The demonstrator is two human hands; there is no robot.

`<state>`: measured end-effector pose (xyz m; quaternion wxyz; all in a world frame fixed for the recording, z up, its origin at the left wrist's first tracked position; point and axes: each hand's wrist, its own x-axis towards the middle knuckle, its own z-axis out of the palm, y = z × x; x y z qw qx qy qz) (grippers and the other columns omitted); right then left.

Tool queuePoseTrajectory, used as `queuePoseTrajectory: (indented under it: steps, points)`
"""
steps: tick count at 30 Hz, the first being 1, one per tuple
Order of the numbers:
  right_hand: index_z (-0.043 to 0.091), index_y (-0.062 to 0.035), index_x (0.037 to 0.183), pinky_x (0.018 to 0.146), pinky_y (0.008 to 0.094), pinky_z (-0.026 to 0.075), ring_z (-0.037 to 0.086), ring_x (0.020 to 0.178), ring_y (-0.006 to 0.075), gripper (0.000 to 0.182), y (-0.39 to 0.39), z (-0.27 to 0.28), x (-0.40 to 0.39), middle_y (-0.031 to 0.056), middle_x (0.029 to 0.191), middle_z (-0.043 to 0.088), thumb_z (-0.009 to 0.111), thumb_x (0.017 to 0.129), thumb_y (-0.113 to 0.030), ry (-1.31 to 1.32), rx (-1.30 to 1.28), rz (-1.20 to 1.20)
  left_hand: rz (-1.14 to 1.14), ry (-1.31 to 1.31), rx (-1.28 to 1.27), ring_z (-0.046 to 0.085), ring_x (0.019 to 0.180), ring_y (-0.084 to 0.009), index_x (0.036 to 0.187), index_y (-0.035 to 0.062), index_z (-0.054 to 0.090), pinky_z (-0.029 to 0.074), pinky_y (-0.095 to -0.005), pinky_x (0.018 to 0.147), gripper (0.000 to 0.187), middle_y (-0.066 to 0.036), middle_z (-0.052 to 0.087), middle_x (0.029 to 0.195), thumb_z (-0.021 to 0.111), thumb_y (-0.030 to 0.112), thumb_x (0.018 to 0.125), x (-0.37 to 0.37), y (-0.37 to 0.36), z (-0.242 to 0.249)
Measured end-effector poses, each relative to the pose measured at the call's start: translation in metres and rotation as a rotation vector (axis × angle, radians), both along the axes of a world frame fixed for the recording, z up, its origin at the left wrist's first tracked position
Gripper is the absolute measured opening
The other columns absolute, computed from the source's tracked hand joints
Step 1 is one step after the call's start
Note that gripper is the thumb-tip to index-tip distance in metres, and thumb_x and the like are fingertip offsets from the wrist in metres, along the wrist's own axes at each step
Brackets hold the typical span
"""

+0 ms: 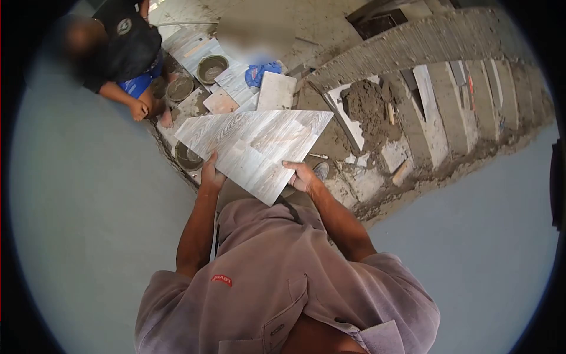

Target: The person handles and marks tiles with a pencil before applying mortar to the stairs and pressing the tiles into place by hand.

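A cut floor tile [253, 144] with a grey wood-grain face is held up in front of my body. It has a roughly triangular shape, with its narrow corner pointing toward me. My left hand [212, 173] grips its left edge, the fingers mostly hidden beneath. On the opposite edge, my right hand [300, 176] has its thumb on top and its other fingers underneath. Below the tile's left side, a bucket [187, 158] is partly covered.
Curved cement stairs [413, 50] rise on the right, with a mortar heap [368, 106] on them. Mortar buckets [213, 69], a blue plastic bag [260, 74] and loose tiles [277, 91] lie beyond. Another person [127, 53] is at the upper left, beside the grey wall [88, 194].
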<state>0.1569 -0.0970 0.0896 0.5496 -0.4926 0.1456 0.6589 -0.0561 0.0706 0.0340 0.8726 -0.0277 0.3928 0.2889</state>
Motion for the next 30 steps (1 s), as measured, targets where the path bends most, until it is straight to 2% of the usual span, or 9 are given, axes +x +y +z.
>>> queuePoseTrajectory:
  steps: [5, 7, 9, 15, 18, 20, 23, 25, 30]
  points:
    - [0.047, 0.001, 0.109, 0.079, 0.0389, 0.05, 0.06, 0.088, 0.0241, 0.029, -0.062, -0.055, -0.003, 0.0148, 0.105, 0.057, 0.055, 0.084, -0.011, -0.031, -0.197, -0.204, -0.185, 0.08, 0.064, 0.05, 0.107, -0.0277, 0.123, -0.0026, 0.038, 0.04, -0.0408, 0.093, 0.043, -0.015, 0.049, 0.118, 0.052, 0.019, 0.088, 0.042, -0.005, -0.007]
    - [0.049, -0.0042, 0.106, 0.075, 0.0374, 0.051, 0.061, 0.084, 0.0232, 0.024, -0.089, -0.09, 0.0, 0.0122, 0.098, 0.059, 0.054, 0.085, -0.014, 0.045, -0.122, -0.225, -0.325, 0.164, 0.11, 0.052, 0.104, -0.0256, 0.12, -0.0029, 0.042, 0.041, -0.0388, 0.092, 0.043, -0.014, 0.052, 0.114, 0.055, 0.022, 0.087, 0.064, -0.004, -0.019]
    - [0.049, -0.0054, 0.107, 0.07, 0.0358, 0.051, 0.06, 0.08, 0.0229, 0.024, -0.102, -0.101, 0.003, 0.0083, 0.09, 0.059, 0.053, 0.086, -0.014, 0.009, -0.3, -0.281, -0.411, 0.172, 0.11, 0.052, 0.103, -0.0247, 0.118, -0.0028, 0.044, 0.042, -0.0376, 0.091, 0.043, -0.013, 0.053, 0.112, 0.056, 0.023, 0.086, 0.084, -0.01, -0.043]
    - [0.046, -0.0073, 0.114, 0.075, 0.0421, 0.049, 0.053, 0.095, 0.0302, 0.04, -0.166, -0.179, 0.037, 0.0134, 0.105, 0.051, 0.06, 0.081, -0.025, 0.03, -0.376, -0.441, -0.67, 0.268, 0.126, 0.054, 0.1, -0.0222, 0.115, -0.0025, 0.048, 0.043, -0.0343, 0.088, 0.041, -0.011, 0.056, 0.11, 0.059, 0.022, 0.084, 0.147, -0.034, -0.131]
    - [0.046, -0.0078, 0.107, 0.076, 0.043, 0.049, 0.055, 0.088, 0.0269, 0.026, -0.185, -0.213, 0.058, 0.0097, 0.098, 0.052, 0.055, 0.083, -0.011, 0.043, -0.429, -0.589, -0.779, 0.243, 0.148, 0.049, 0.108, -0.0231, 0.121, -0.0023, 0.044, 0.039, -0.0351, 0.092, 0.051, -0.013, 0.051, 0.118, 0.057, 0.032, 0.085, 0.19, -0.046, -0.154]
    - [0.046, -0.0077, 0.105, 0.076, 0.0431, 0.049, 0.055, 0.087, 0.0261, 0.024, -0.192, -0.231, 0.072, 0.009, 0.097, 0.052, 0.053, 0.083, -0.007, 0.01, -0.47, -0.602, -0.838, 0.52, 0.203, 0.038, 0.118, -0.024, 0.129, -0.0001, 0.035, 0.03, -0.0358, 0.097, 0.072, -0.014, 0.041, 0.128, 0.056, 0.049, 0.08, 0.222, -0.056, -0.164]
    - [0.045, -0.0084, 0.103, 0.076, 0.044, 0.05, 0.056, 0.085, 0.0251, 0.022, -0.21, -0.268, 0.099, 0.0079, 0.097, 0.053, 0.049, 0.083, 0.001, -0.011, -0.465, -0.609, -0.657, 0.439, 0.195, 0.037, 0.119, -0.0246, 0.13, -0.0013, 0.034, 0.027, -0.0346, 0.099, 0.08, -0.015, 0.039, 0.131, 0.05, 0.058, 0.08, 0.254, -0.071, -0.213]
    - [0.048, -0.0072, 0.098, 0.076, 0.0412, 0.051, 0.056, 0.08, 0.0219, 0.016, -0.208, -0.273, 0.117, 0.007, 0.089, 0.054, 0.049, 0.084, -0.001, -0.055, -0.478, -0.649, -0.637, 0.428, 0.214, 0.037, 0.118, -0.0242, 0.129, -0.0031, 0.034, 0.027, -0.0337, 0.099, 0.08, -0.016, 0.039, 0.13, 0.049, 0.059, 0.08, 0.273, -0.078, -0.235]
    - [0.043, -0.0102, 0.101, 0.075, 0.0425, 0.051, 0.057, 0.077, 0.0239, 0.023, -0.216, -0.305, 0.134, 0.0079, 0.088, 0.055, 0.05, 0.083, 0.003, -0.06, -0.487, -0.72, -0.596, 0.517, 0.296, 0.037, 0.118, -0.026, 0.128, -0.0029, 0.035, 0.028, -0.0346, 0.099, 0.079, -0.015, 0.039, 0.13, 0.045, 0.06, 0.081, 0.294, -0.085, -0.291]
